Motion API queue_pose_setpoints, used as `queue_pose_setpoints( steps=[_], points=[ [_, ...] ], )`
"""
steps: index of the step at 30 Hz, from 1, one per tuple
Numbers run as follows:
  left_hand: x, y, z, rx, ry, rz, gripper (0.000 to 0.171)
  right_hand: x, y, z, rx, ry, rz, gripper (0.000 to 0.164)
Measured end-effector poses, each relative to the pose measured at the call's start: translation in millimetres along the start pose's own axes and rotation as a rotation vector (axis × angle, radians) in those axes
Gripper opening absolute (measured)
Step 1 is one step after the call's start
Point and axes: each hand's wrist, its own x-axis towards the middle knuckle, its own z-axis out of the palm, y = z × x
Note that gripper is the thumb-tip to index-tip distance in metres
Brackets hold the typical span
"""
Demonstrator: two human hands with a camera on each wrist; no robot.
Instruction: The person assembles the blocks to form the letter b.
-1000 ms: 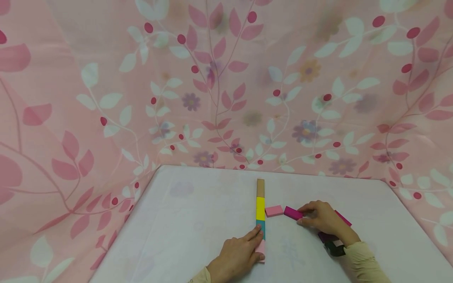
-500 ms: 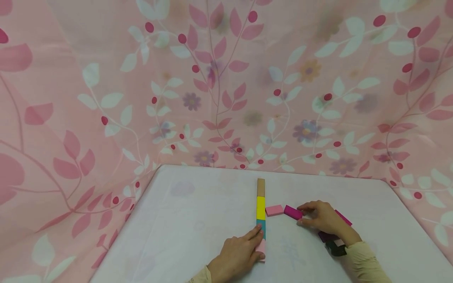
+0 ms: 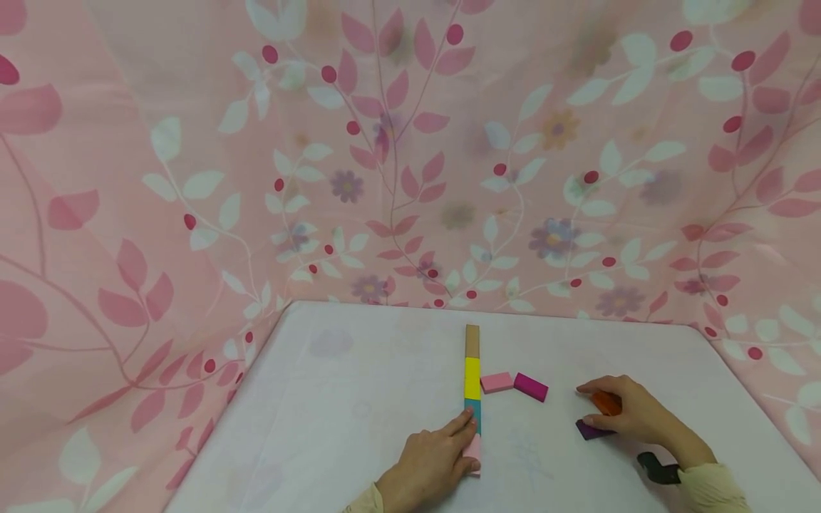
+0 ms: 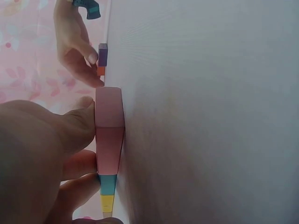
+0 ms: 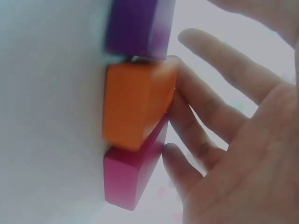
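Note:
In the head view my left hand (image 3: 428, 467) rests along a straight row of blocks, fingers stretched over the teal block (image 3: 472, 413) and thumb at the light pink block (image 4: 110, 130). Farther along that row lie a yellow block (image 3: 472, 378) and a tan block (image 3: 472, 341). My right hand (image 3: 631, 410) hovers with spread fingers over an orange block (image 5: 128, 105), its fingertips right at the block's side. A purple block (image 5: 138, 28) and a magenta block (image 5: 128, 175) sit on either side of the orange one.
Right of the row, a pink block (image 3: 497, 382) and another magenta block (image 3: 531, 387) form a slanted branch off the yellow block. All the blocks lie on a white-covered table (image 3: 359, 399). A floral curtain (image 3: 410, 178) hangs behind and beside it.
My right hand has left the magenta block at the branch's end and moved right and nearer to me, over the orange block. My left hand stays in place.

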Motion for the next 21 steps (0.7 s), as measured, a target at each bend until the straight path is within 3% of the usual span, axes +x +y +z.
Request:
queue_pose_setpoints(
  steps=[13, 21],
  points=[
    [-1.3, 1.6, -0.9, -0.028, -0.032, -0.011, 0.064, -27, 14, -2, -0.026, 0.025, -0.118, 0.031],
    [-2.1, 0.3, -0.1, -0.006, 0.009, 0.014, 0.063, -23, 5, -7, -0.049, -0.061, 0.056, 0.024]
  ],
)
